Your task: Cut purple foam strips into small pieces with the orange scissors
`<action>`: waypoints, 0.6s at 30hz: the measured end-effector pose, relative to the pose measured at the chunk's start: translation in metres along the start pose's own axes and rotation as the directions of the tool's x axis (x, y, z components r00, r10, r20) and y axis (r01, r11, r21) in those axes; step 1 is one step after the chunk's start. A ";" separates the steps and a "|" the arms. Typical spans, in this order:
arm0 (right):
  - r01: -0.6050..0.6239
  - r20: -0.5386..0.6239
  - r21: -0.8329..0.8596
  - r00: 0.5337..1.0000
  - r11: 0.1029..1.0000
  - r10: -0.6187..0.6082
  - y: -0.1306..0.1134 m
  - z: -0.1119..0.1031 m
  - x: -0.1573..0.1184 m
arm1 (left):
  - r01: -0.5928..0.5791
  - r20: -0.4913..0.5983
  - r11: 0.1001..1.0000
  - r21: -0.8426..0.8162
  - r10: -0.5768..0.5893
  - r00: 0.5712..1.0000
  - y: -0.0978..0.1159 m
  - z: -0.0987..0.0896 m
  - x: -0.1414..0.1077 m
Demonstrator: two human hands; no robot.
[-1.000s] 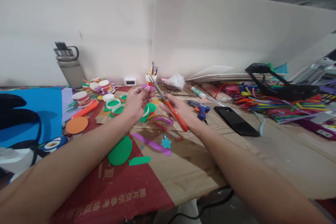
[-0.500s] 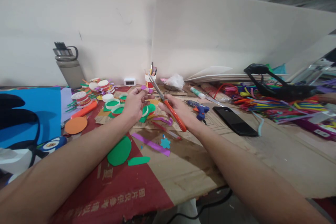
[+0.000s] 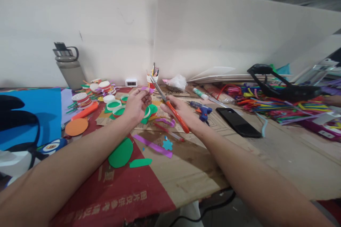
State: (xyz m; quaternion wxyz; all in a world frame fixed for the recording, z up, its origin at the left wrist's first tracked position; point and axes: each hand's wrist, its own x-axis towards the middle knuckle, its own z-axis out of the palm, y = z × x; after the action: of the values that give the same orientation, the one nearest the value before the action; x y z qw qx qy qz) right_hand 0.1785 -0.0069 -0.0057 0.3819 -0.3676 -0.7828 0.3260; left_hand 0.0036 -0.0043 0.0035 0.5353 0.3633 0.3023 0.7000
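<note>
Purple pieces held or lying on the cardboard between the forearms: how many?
3: one small piece pinched in the left hand, one curled strip beside the scissors, and one flat strip nearer the front. Others may be hidden.

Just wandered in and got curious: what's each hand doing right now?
Left hand: closed, pinching a small purple piece.
Right hand: closed, holding red-handled scissors.

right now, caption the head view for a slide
Left hand holding a purple piece, right hand holding red-handled scissors, above cluttered cardboard.
</note>
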 end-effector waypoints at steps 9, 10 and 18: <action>0.019 0.046 -0.070 0.999 0.997 -0.016 -0.004 -0.001 0.000 | -0.006 -0.004 0.999 0.032 0.006 1.000 0.001 0.003 -0.002; 0.021 0.051 -0.076 0.999 0.997 -0.017 -0.005 -0.001 0.000 | -0.010 -0.007 0.999 0.037 0.010 1.000 0.001 0.003 -0.002; 0.011 0.080 -0.087 0.997 0.996 -0.004 -0.008 -0.003 -0.001 | -0.102 0.020 0.994 0.029 0.101 0.995 -0.002 0.000 0.004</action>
State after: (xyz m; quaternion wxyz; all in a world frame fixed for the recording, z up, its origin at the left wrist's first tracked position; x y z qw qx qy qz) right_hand 0.1787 -0.0118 0.0018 0.3353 -0.3676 -0.8122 0.3045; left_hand 0.0043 -0.0001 0.0025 0.4963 0.3929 0.2890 0.7182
